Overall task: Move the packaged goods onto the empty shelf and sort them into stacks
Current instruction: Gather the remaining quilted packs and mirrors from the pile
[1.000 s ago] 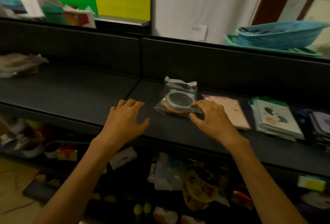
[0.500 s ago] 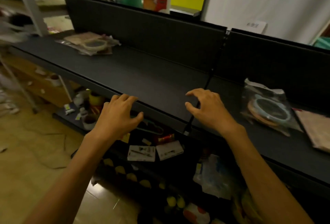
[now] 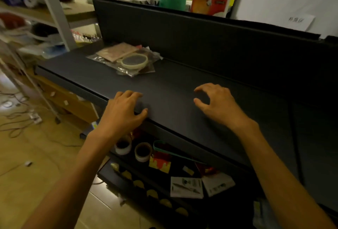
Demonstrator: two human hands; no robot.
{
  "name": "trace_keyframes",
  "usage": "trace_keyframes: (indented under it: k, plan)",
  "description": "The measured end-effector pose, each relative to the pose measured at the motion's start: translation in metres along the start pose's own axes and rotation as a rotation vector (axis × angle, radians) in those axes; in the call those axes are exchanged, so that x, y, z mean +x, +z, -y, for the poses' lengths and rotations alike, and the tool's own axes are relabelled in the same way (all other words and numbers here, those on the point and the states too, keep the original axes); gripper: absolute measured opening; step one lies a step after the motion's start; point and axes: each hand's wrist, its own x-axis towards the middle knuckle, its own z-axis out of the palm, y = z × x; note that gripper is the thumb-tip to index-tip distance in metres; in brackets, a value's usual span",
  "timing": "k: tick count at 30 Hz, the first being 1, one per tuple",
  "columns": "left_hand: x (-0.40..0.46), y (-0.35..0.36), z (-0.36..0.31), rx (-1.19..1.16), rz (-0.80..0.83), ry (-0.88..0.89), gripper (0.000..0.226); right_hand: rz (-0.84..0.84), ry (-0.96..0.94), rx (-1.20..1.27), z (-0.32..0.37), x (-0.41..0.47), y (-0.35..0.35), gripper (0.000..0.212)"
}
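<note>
Nothing is grasped: both the left hand (image 3: 122, 111) and right hand (image 3: 218, 104) are held loosely curled over the dark shelf (image 3: 173, 89). Bagged packages (image 3: 130, 60) are piled at the shelf's far left end; tape rolls (image 3: 133, 149) are stored below its front edge.

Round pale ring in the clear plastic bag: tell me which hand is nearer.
Left. The left hand is just below the round pale ring, at the shelf's front edge; the right hand is farther right.

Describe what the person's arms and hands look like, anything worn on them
Both forearms are bare up to the frame edge, with no sleeves in view. The left hand and right hand wear no gloves, and no rings, watch or bracelet show on the fingers or wrists.
</note>
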Motion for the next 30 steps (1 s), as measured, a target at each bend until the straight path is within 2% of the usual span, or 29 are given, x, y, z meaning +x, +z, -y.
trace_keyframes:
  k: [12,18,25,30]
  plan:
    - [0.118,-0.02,0.1,0.006,-0.04,0.061,0.054,0.005,0.106,-0.04,0.059,0.107,0.032,0.04]
    - [0.175,-0.034,0.171,-0.021,-0.077,0.164,0.052,-0.026,0.216,-0.058,0.102,0.154,0.055,0.043]
    - [0.235,-0.043,0.23,-0.032,0.002,0.276,0.059,-0.097,0.37,-0.071,0.151,0.19,0.081,0.043]
    - [0.268,-0.038,0.252,-0.025,0.079,0.27,0.066,-0.161,0.482,-0.032,0.176,0.208,0.098,0.043]
